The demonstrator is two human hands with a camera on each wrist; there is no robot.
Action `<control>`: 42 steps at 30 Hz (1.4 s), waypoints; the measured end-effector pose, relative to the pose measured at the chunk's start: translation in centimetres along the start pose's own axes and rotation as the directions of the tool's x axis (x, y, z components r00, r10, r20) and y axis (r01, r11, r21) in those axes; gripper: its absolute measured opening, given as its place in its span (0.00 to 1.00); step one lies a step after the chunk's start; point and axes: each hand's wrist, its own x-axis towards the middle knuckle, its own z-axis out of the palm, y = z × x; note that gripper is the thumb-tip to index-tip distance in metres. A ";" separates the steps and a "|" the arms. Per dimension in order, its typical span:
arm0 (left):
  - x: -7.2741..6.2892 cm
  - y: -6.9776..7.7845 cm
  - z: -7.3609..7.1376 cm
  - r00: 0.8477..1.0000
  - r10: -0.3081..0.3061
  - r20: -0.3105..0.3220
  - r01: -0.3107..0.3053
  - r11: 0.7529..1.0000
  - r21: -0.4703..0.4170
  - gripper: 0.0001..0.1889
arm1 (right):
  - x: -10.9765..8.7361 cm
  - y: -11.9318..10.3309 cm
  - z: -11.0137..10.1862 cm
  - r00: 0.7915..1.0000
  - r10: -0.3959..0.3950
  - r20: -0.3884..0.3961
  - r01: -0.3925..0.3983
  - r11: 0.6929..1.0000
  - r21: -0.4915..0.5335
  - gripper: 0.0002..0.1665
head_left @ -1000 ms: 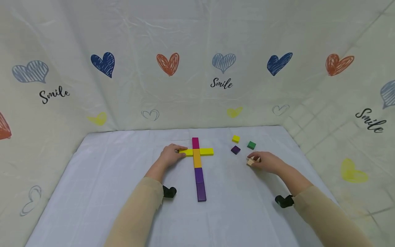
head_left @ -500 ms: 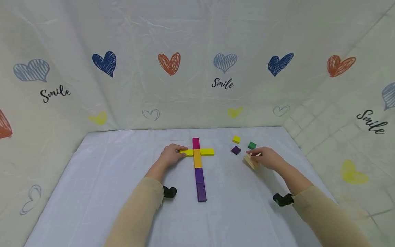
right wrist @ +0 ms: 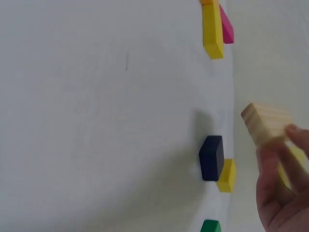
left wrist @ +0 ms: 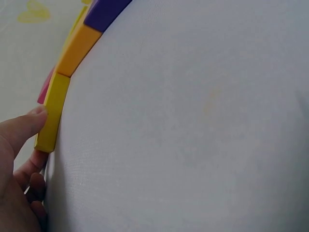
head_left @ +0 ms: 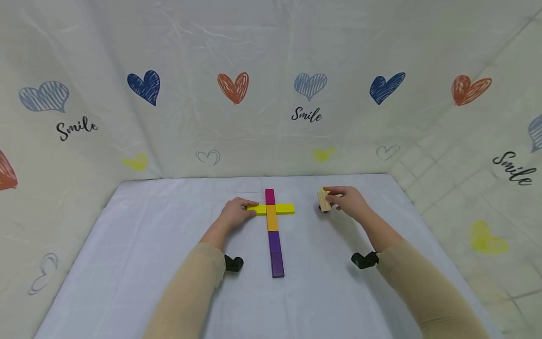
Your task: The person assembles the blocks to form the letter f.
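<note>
My left hand [head_left: 234,214] pinches the outer end of a yellow block [left wrist: 54,113] between thumb and fingers. That block is the left arm of a flat cross, with an orange block [head_left: 272,218] at its centre. A magenta block [head_left: 270,197] forms the top, a second yellow block [head_left: 285,209] the right arm, and two purple blocks [head_left: 274,241] the stem. Right of the cross, my right hand [head_left: 350,201] holds a pale, unpainted wooden block [right wrist: 268,122] tilted above the table, by its far end.
Beneath the raised wooden block lies a dark purple block [right wrist: 211,158], with a small yellow block [right wrist: 227,176] beyond it. A green block [right wrist: 211,226] shows at the right wrist view's bottom edge. A white cloth [head_left: 322,292] covers the table; a printed curtain [head_left: 262,127] hangs behind.
My right hand has lifted the wooden block off the table and carried it left and away from me, over the dark purple block. The left hand stays on its yellow block.
</note>
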 end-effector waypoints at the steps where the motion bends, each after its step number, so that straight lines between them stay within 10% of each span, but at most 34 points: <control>1: 0.0 0.0 0.0 1.000 -0.003 0.001 0.003 1.000 -0.003 0.16 | 0.4 -0.4 0.4 1.000 -0.001 -0.006 0.001 1.000 0.026 0.26; 21: 0.3 -0.1 0.0 1.000 0.004 0.000 -0.004 1.000 0.012 0.16 | 7.6 -6.7 7.7 0.999 -0.001 -0.037 0.014 0.935 0.355 0.25; 42: 0.6 -0.3 0.0 0.999 -0.040 0.012 0.040 0.999 0.006 0.16 | 11.5 -8.1 12.1 0.995 0.067 -0.080 -0.032 0.926 0.376 0.23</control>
